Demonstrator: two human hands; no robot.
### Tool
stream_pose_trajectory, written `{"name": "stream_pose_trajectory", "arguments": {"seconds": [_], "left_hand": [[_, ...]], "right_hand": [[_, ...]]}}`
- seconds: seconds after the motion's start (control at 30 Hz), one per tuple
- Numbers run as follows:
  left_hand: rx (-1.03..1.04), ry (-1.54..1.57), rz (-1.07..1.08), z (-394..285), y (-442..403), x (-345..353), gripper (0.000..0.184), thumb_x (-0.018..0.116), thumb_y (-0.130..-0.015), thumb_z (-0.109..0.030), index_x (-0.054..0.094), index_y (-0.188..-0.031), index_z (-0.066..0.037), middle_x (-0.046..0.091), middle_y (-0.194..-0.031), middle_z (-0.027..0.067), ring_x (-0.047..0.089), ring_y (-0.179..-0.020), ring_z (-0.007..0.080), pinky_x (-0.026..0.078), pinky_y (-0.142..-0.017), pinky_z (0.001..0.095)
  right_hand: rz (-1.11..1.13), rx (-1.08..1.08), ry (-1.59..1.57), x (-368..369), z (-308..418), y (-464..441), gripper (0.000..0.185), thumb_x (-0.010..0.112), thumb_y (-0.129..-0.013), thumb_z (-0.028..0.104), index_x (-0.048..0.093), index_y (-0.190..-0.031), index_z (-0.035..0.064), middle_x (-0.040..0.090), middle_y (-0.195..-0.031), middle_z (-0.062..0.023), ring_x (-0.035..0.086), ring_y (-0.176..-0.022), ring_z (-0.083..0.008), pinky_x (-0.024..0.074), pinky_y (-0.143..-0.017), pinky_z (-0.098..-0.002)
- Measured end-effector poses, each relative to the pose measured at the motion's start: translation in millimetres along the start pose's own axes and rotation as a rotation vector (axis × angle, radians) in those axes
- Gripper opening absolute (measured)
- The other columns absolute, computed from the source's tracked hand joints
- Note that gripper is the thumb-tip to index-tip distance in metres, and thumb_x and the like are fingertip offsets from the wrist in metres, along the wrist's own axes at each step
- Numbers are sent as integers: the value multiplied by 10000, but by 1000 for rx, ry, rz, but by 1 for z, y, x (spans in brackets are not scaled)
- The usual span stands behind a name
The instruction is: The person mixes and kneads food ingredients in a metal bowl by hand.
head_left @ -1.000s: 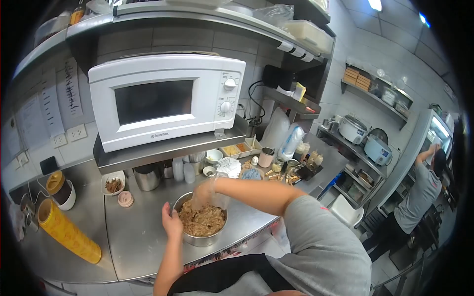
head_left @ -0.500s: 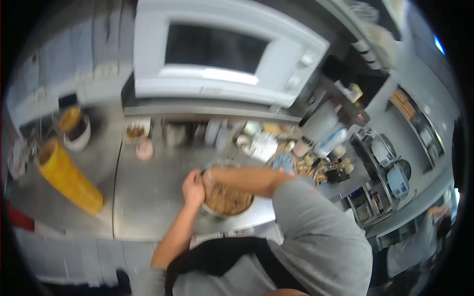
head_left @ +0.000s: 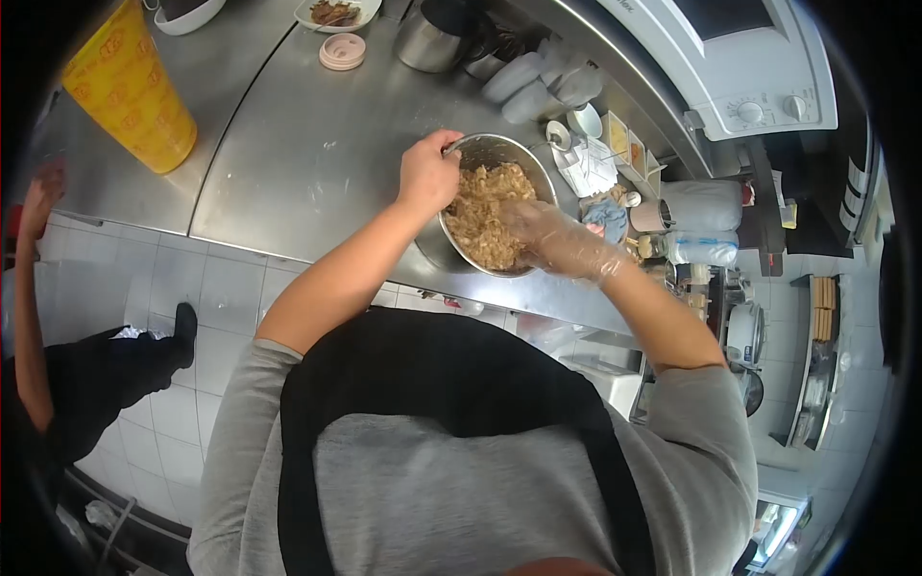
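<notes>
A deep metal bowl stands tilted toward me at the counter's front edge. Inside it lies a lumpy brown food mixture. My left hand is closed around the bowl's left rim, thumb and fingers gripping the edge. On the right side, my right hand wears a clear plastic glove and reaches over the rim into the mixture. Its fingertips are sunk in the food, so how far they are closed is hidden.
Left on the steel counter stands a tall yellow patterned roll. A pink lid, a plate of food and a metal jug are behind. Condiment containers sit right, below a microwave. Another person's hand is far left.
My right hand has gone from the bowl's left side, beside my left hand, to the right part of the mixture. My left hand stays at the rim. The view has turned and tilted down.
</notes>
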State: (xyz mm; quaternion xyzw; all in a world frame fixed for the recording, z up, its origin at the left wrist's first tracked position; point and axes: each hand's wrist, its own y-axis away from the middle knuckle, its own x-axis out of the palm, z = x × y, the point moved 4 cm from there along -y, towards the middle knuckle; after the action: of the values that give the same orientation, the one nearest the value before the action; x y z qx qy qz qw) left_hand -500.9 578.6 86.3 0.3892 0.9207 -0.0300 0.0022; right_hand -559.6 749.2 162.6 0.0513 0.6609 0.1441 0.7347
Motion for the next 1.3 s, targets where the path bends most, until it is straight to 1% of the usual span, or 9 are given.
{"name": "stream_pose_trajectory", "arguments": {"seconds": [0.17, 0.37, 0.47, 0.53, 0.73, 0.87, 0.97, 1.17, 1.3], "left_hand": [[-46, 20, -14, 11, -5, 5, 229, 576, -844, -64, 646, -1059, -30, 685, -983, 161, 660, -904, 290, 491, -824, 346], [-19, 3, -29, 4, 1, 2, 220, 582, -850, -78, 650, -1053, -30, 687, -972, 158, 662, -893, 285, 493, -815, 340], [-55, 27, 43, 2, 0, 3, 214, 586, -854, -87, 650, -1051, -32, 689, -958, 150, 662, -877, 273, 492, -807, 336], [-71, 33, 70, 5, -3, 5, 211, 586, -857, -91, 651, -1051, -36, 689, -952, 144, 660, -871, 266, 492, -803, 335], [-76, 17, 85, 7, -2, 7, 214, 575, -866, -92, 654, -1059, -48, 688, -961, 141, 657, -882, 263, 492, -804, 336], [-61, 14, 80, 6, -5, 6, 227, 560, -865, -64, 653, -1069, -29, 692, -962, 122, 647, -886, 209, 485, -819, 311], [-33, 5, 57, 6, -8, 4, 243, 557, -851, -43, 652, -1073, -24, 694, -963, 115, 644, -881, 188, 484, -820, 302], [-48, 27, 49, 5, -3, 4, 255, 546, -805, -17, 651, -1036, -8, 687, -956, 150, 656, -883, 244, 491, -824, 326], [-35, 72, 25, 6, 0, 7, 271, 537, -767, 9, 630, -1021, 5, 681, -947, 158, 655, -883, 265, 491, -829, 339]], "right_hand": [[50, 535, -291, 43, -26, -45, 324, 565, -763, 16, 581, -1086, -11, 610, -1112, -195, 567, -1073, -363, 438, -939, -400], [651, 707, -164, 42, -42, -69, 437, 621, -749, 118, 587, -1182, 68, 650, -1079, -196, 627, -1009, -319, 478, -886, -387], [745, 424, -12, -15, -3, -61, 453, 681, -684, 191, 604, -1098, 26, 640, -1096, -155, 628, -966, -330, 490, -843, -400], [686, 430, -132, -53, 3, -45, 400, 684, -705, 209, 627, -1074, 68, 640, -1094, -121, 618, -979, -298, 483, -841, -387], [246, -112, -242, -55, -52, -67, 310, 531, -858, 209, 613, -1139, 111, 630, -1104, -114, 589, -1021, -252, 459, -866, -365], [472, 526, -368, 3, -62, -117, 406, 608, -826, 347, 639, -1145, 98, 652, -1110, -98, 597, -1021, -222, 458, -893, -350], [478, 255, -795, 60, -88, -135, 402, 635, -805, 370, 663, -1103, 102, 652, -1096, -128, 603, -1029, -238, 455, -894, -344], [902, 192, 38, -1, 0, -122, 340, 702, -722, 229, 678, -1043, 121, 653, -1017, -75, 603, -1024, -216, 459, -879, -345], [591, 14, 192, -31, 12, -65, 330, 724, -668, 128, 689, -996, 138, 647, -960, -44, 601, -1014, -212, 458, -877, -354]]}}
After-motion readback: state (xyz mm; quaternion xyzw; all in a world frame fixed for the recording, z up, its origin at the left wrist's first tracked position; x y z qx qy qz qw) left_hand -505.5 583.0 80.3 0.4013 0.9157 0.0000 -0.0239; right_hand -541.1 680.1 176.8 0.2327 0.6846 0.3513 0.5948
